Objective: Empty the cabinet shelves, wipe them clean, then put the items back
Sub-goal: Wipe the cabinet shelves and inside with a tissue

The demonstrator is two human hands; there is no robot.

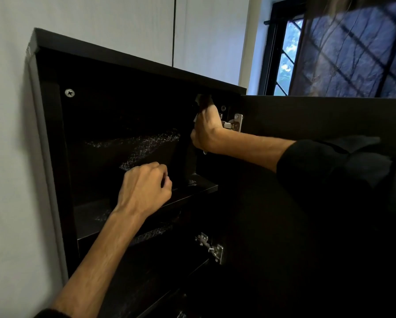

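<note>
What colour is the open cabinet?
Very dark brown, almost black: the cabinet shows best in the head view.

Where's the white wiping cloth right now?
In the head view, the white cloth is gripped in the right hand, at the top right inner corner of the cabinet, just left of the upper door hinge.

Top compartment of the cabinet (128, 58): dark open space left of centre, reachable from the front. Right hand (207, 127) fills its upper right corner beside the upper hinge (235, 122). Left hand (144, 189) blocks the shelf (89, 216) front edge.
</note>
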